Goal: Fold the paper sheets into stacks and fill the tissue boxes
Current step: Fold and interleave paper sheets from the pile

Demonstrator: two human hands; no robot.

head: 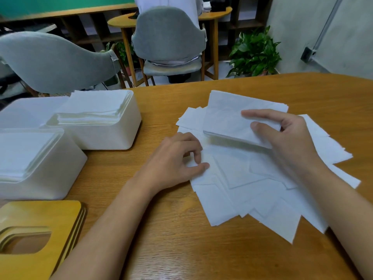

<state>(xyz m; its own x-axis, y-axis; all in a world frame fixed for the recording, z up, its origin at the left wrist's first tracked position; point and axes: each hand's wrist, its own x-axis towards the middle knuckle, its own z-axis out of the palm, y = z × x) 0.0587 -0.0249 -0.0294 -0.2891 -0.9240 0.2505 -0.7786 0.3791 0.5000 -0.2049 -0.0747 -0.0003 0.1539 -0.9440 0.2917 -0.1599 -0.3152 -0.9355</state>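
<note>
Loose white paper sheets [252,188] lie fanned out on the wooden table [171,229]. My right hand [282,142] grips a folded stack of sheets [226,122] at its right end, thumb on top, holding it just above the loose pile. My left hand [175,162] pinches the left edge of a loose sheet between thumb and fingers. Two white tissue boxes stand at the left, a far box [113,134] and a near box [50,178], both holding white sheets.
Wooden slotted lids [40,235] are stacked at the front left corner. Grey chairs [167,35], another wooden table and a potted plant [254,53] stand beyond the table's far edge. A person sits at the far chair.
</note>
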